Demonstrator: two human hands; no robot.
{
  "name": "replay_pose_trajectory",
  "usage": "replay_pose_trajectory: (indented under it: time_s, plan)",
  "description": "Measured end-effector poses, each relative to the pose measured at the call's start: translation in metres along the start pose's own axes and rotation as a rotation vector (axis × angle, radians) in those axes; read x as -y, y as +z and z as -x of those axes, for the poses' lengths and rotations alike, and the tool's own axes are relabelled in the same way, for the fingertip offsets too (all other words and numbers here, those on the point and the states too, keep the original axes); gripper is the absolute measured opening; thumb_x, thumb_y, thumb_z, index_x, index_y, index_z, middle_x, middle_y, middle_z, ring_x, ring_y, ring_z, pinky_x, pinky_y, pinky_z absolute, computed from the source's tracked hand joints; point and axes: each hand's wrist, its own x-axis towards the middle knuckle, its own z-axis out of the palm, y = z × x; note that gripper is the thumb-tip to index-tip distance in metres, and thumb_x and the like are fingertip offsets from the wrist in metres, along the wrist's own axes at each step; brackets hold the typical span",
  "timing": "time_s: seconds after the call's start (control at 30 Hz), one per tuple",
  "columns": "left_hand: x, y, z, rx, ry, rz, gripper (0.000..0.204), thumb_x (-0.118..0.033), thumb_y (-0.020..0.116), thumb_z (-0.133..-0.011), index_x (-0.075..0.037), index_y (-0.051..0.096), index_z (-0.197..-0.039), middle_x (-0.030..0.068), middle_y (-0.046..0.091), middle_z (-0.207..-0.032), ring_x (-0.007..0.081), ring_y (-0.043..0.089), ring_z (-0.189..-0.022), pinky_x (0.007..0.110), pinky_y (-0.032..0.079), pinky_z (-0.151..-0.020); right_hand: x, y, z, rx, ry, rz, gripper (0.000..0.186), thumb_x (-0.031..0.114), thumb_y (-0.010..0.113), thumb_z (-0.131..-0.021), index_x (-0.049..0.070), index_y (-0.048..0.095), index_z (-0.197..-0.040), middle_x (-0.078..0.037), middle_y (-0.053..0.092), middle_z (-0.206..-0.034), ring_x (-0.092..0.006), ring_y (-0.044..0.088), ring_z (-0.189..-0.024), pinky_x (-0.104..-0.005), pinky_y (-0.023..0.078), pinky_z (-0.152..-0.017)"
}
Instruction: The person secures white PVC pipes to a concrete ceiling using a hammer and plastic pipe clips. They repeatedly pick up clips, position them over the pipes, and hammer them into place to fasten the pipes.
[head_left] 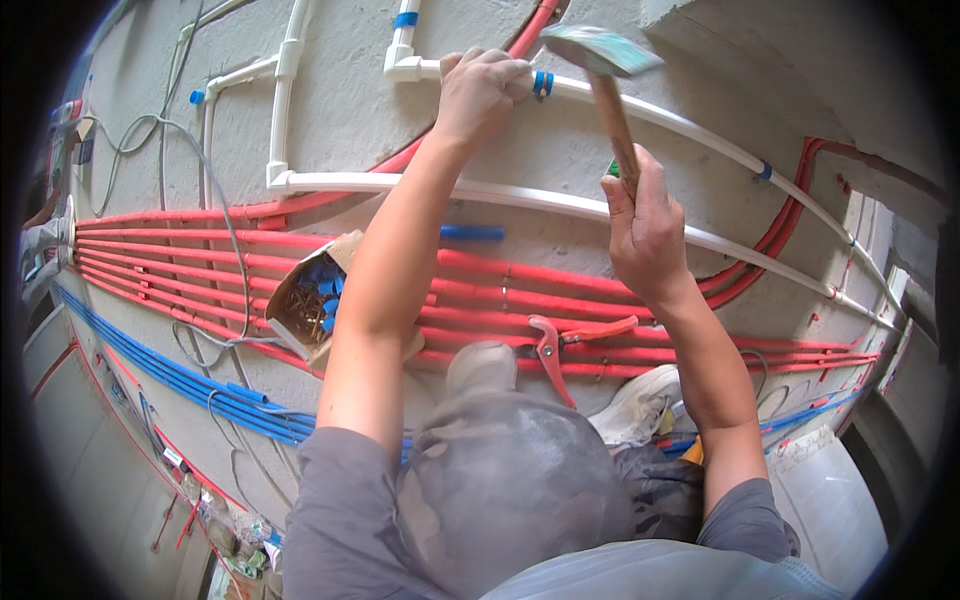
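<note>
My right hand [648,225] grips the wooden handle of a hammer [605,95]. Its head, smeared by motion, is raised above and to the right of my left hand [480,95]. The left fingers are pinched together at a white pipe [650,110], close beside a blue pipe clip [542,84] around it; whatever they hold is hidden. A small green thing [613,168] shows beside my right hand, too little of it to name. Near my left forearm stands an open cardboard box [345,250] holding blue clips and brass-coloured nails or screws.
Red conduits [180,252] run across the grey concrete floor, with blue conduits [190,360] at lower left. A red-handled pipe cutter [548,350] lies on the red ones near my shoes [640,400]. A short blue tube [472,232] and a grey cable [215,190] are nearby.
</note>
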Motion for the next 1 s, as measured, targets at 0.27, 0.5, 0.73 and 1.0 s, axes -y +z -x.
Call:
replay_pose_trajectory:
  time_s: [0.27, 0.5, 0.73, 1.0]
  plan:
    - [0.006, 0.003, 0.008, -0.054, 0.046, -0.022, 0.024, -0.023, 0.074, -0.096, -0.02, 0.084, -0.118, 0.0003, 0.08, -0.119, 0.0205, 0.068, -0.117, 0.039, 0.037, -0.11, 0.008, 0.0, -0.012, 0.044, 0.115, -0.025, 0.038, 0.016, 0.063, -0.108, 0.0, 0.049, -0.14, -0.034, 0.069, -0.091, -0.0576, 0.068, -0.088, -0.0623, 0.05, -0.069]
    - [0.007, 0.006, -0.004, -0.056, 0.056, -0.033, 0.025, -0.025, 0.074, -0.097, -0.018, 0.084, -0.118, 0.0, 0.081, -0.117, 0.0201, 0.069, -0.117, 0.039, 0.037, -0.11, -0.035, 0.021, 0.003, 0.24, 0.301, 0.087, 0.028, 0.019, 0.062, -0.108, 0.001, 0.052, -0.127, -0.034, 0.07, -0.093, -0.06, 0.066, -0.089, -0.066, 0.048, -0.073]
    - [0.006, 0.013, 0.007, -0.111, 0.049, -0.037, 0.023, -0.025, 0.075, -0.092, -0.02, 0.084, -0.112, -0.0004, 0.081, -0.115, 0.0205, 0.069, -0.116, 0.04, 0.041, -0.108, -0.053, 0.041, 0.014, 0.298, 0.307, 0.278, 0.026, 0.022, 0.06, -0.109, 0.002, 0.051, -0.124, -0.035, 0.07, -0.092, -0.0593, 0.067, -0.093, -0.0681, 0.05, -0.078]
    - [-0.044, -0.115, 0.089, -0.295, 0.003, -0.086, 0.026, -0.005, 0.068, -0.083, -0.006, 0.079, -0.107, 0.0137, 0.077, -0.106, 0.0365, 0.07, -0.109, 0.048, 0.054, -0.101, -0.053, 0.035, 0.014, 0.231, 0.282, 0.263, 0.025, 0.022, 0.058, -0.111, 0.0, 0.057, -0.122, -0.033, 0.071, -0.098, -0.0571, 0.068, -0.093, -0.0632, 0.051, -0.078]
